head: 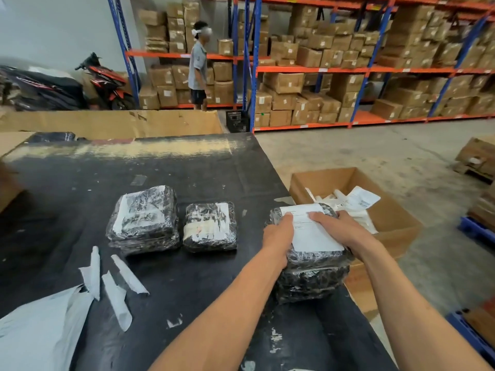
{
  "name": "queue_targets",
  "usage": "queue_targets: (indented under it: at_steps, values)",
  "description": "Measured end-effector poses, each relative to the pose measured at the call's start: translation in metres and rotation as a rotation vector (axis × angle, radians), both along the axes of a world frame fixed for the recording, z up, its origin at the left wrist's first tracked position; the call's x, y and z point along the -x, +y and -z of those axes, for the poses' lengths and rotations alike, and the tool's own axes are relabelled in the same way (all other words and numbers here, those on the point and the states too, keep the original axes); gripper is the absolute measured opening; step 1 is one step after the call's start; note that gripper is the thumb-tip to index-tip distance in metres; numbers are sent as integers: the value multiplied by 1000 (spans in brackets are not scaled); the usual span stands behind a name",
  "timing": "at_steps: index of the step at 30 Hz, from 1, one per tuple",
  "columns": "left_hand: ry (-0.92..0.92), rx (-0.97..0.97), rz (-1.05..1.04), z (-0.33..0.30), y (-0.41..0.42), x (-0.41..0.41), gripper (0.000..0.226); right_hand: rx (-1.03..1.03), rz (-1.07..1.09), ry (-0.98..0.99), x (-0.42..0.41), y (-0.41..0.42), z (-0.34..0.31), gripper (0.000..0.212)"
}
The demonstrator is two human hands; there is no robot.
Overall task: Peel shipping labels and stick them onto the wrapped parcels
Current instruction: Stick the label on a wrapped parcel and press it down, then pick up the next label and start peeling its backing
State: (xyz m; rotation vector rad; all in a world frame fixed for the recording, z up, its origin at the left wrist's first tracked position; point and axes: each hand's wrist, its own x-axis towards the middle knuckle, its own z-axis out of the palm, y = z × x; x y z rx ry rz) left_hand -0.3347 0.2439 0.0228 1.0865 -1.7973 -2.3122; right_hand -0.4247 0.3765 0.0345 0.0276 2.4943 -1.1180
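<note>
Pressing the white shipping label (312, 231) flat onto the wrapped parcel (313, 274) at the counter's (187, 170) right edge, each grip, left hand (277, 232) and right hand (338, 227), lies spread, and should sweep outward from the middle so no wrinkle stays.

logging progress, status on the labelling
Left hand and right hand pressing label onto parcel. Two parcels wait. Nothing in the way.

One head-worn view, looking forward and down.
We look close over the black table (187, 170) (wide-angle, edges bowed), the warehouse shelving (348, 69) far ahead.
</note>
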Motion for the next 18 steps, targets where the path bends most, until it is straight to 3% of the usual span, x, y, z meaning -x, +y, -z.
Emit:
queue_targets:
  at_steps: [4,7,10,13,18]
  values:
    - [-28,-76,5,-1,-8,-9,83,-212,-18,83,-11,-5,-8,103]
    - [-36,-38,-31,1,-30,-22,78,-383,-12,420,-23,-22,-21,94]
    - [-34,200,-170,0,-67,-44,62,-192,-113,578,-42,-69,-33,66]
    - [-12,442,-325,-4,-117,-79,35,10,-288,533,-68,-135,-31,40]
    - [-94,748,-607,-1,-201,-176,32,132,-659,380,-146,-247,3,12]
